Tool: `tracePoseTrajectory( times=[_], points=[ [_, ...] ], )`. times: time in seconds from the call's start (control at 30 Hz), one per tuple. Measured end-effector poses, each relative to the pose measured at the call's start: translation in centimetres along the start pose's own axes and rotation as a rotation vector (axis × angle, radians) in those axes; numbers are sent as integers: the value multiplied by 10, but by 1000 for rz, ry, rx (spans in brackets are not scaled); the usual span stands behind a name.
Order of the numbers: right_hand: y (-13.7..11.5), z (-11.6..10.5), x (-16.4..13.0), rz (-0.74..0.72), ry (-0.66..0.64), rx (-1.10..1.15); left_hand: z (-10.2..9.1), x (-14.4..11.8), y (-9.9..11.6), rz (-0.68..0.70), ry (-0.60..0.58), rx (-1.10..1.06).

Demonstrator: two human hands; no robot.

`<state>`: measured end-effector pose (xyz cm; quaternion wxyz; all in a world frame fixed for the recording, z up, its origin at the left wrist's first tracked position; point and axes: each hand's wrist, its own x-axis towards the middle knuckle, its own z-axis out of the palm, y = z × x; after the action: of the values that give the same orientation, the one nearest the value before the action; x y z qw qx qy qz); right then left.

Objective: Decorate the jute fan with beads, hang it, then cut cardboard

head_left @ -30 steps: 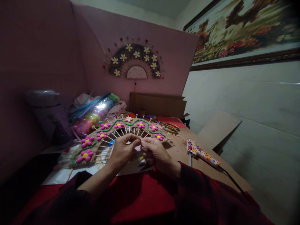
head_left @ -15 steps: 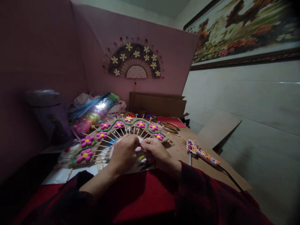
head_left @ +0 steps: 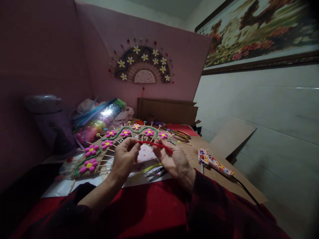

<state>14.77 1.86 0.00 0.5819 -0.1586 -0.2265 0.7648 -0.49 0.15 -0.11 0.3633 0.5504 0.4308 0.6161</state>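
We see the left hand [head_left: 124, 158] and right hand [head_left: 174, 161] pinching a red pipe cleaner [head_left: 155, 144] stretched between their fingers, just above the flowered fan [head_left: 112, 139] (no writing readable).

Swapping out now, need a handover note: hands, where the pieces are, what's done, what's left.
Left hand: pinches one end of the red pipe cleaner.
Right hand: pinches its other end; it is stretched between both hands, above the fan.
Fan craft: flat on the table, pink flowers and a green wavy line already on it.
Small snips: on the table below the hands.
Patterned glue gun: right of the hands, on the cardboard sheet.
Done: flowers and green trim in place.
Left: the red piece is not yet on the fan.
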Motion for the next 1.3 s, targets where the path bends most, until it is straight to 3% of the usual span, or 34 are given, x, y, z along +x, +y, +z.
tracePoseTrajectory(
  times=[0.27, 0.63, 0.97, 1.07, 1.3],
  points=[
    [-12, 6, -2, 17, 154, 250, 8, -9, 4, -65, -95, -23],
    [-27, 1, 2, -173, 224, 217, 10, -12, -6, 197, -209, 168],
    [-31, 7, -1, -106, 248, 303, 10, -13, -3, 294, -219, 275],
    [-31, 7, -3, -94, 261, 289, 10, -13, -2, 395, -227, 333],
    [-24, 10, -7, -2, 222, 302, 11, -15, -5, 843, -199, 507]
  ],
)
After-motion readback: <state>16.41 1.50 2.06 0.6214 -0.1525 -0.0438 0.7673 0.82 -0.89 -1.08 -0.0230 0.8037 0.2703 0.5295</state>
